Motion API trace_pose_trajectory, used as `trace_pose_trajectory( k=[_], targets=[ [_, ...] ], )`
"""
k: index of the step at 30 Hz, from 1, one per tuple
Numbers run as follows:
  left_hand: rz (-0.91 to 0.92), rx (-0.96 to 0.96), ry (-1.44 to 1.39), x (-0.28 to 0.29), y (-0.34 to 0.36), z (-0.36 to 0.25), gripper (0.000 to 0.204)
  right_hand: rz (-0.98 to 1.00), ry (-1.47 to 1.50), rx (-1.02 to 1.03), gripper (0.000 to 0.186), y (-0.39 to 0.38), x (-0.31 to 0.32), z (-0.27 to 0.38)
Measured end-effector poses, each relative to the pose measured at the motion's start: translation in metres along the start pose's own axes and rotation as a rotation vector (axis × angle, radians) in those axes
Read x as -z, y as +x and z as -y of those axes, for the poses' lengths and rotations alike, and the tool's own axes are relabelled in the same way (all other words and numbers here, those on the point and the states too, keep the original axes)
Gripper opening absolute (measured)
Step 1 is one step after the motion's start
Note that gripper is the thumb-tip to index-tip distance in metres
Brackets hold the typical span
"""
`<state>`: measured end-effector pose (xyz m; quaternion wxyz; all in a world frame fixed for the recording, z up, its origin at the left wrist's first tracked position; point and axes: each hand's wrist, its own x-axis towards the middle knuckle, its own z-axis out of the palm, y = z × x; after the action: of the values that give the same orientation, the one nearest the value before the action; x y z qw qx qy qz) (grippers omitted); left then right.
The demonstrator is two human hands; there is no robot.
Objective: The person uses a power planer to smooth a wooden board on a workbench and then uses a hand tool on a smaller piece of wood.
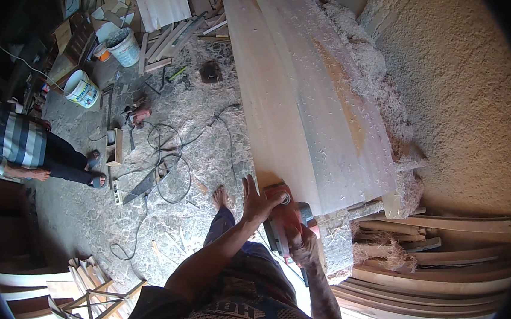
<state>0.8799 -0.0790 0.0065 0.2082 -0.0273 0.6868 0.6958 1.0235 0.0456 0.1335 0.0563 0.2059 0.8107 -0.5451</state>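
A red electric planer point(284, 219) stands at the near end of a long, pale wooden panel point(303, 91), which has shavings scattered over its surface. My left hand point(254, 204) is at the planer's front, thumb by the front knob and fingers stretched out toward the panel. My right hand point(304, 247) grips the rear handle of the planer. The underside of the tool is hidden.
A person point(17, 141) stands at left. On the floor lie looping cables point(170, 171), a power strip point(118, 192), buckets point(81, 89) and wood offcuts point(162, 44). Stacked boards point(432, 281) are at lower right beside a rough wall point(464, 104), wooden frames point(95, 294) at lower left.
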Motion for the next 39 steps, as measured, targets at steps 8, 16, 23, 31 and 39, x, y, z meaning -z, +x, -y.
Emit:
trace_pose_trajectory(
  k=[8, 16, 23, 31, 39],
  targets=[
    [0.016, -0.013, 0.015, 0.007, 0.037, -0.007, 0.104, 0.037, -0.007, -0.047, 0.067, 0.033, 0.000, 0.019],
    [0.042, -0.008, 0.023, 0.010, 0.079, -0.017, 0.071, 0.001, -0.017, -0.043, 0.072, 0.080, -0.003, 0.024],
    [-0.011, 0.256, 0.232, 0.034, 0.048, 0.086, 0.047, 0.041, 0.116, -0.087, 0.069, 0.116, -0.012, 0.054],
    [1.017, 0.329, 1.108, 0.005, -0.035, 0.102, 0.077, -0.027, 0.047, 0.058, 0.069, 0.166, -0.013, 0.046],
    [1.331, 0.158, 0.378, -0.024, -0.044, 0.106, 0.058, -0.013, 0.127, -0.009, 0.070, 0.196, -0.030, 0.092]
  ],
)
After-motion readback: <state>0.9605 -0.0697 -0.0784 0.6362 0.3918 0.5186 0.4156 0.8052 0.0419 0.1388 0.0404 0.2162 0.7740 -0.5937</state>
